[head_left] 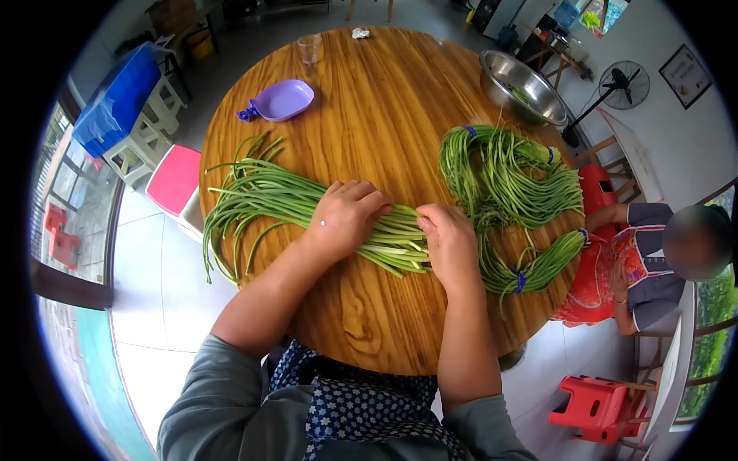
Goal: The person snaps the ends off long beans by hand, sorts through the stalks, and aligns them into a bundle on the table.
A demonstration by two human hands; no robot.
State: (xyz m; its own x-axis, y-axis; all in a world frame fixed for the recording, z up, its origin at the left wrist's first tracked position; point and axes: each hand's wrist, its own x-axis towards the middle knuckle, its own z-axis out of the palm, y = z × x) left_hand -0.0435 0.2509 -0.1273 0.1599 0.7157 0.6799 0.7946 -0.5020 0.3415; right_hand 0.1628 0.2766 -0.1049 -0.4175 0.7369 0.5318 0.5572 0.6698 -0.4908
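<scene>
A loose bunch of garlic scapes (269,187) lies across the near part of the round wooden table, with curling tips to the left and paler cut ends to the right. My left hand (350,217) is closed over the bunch near its right part. At the cut ends, the fingers of my right hand (450,237) are pinched together on stems; how many they hold is hidden. Right of my hands lie a large coiled bundle of scapes (530,180) and a smaller curved bundle (542,265), both bound with blue bands.
A purple dish (284,101) with blue bands at its side stands far left on the table (369,92), near a clear cup (309,49). A steel basin (523,86) sits at the far right edge. A co-worker in a red apron (592,284) is at the right.
</scene>
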